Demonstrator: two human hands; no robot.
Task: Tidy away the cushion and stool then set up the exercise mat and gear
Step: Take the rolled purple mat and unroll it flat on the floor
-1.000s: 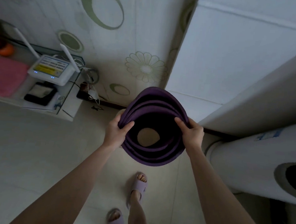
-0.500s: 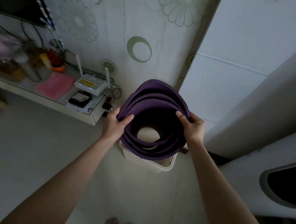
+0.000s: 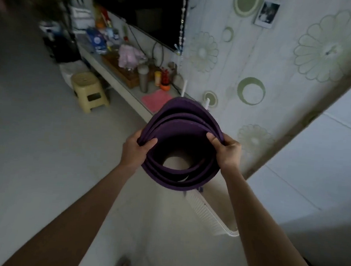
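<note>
You hold the rolled purple exercise mat (image 3: pixel 183 109) up in front of you with both hands, its open end facing you so the coiled layers and the hollow core show. Your left hand (image 3: pixel 136 149) grips the roll's left rim, thumb pressed over the inner layers and fingers curled out of sight behind the outer wall. Your right hand (image 3: pixel 229 152) grips the right rim the same way, thumb hooked over the edge. The mat is clear of the floor, with the edge of a white ribbed basket (image 3: pixel 208 215) showing just below it. The beige stool (image 3: pixel 89 91) stands on the floor to the left, beside the long table (image 3: pixel 116 91) along the wall.
</note>
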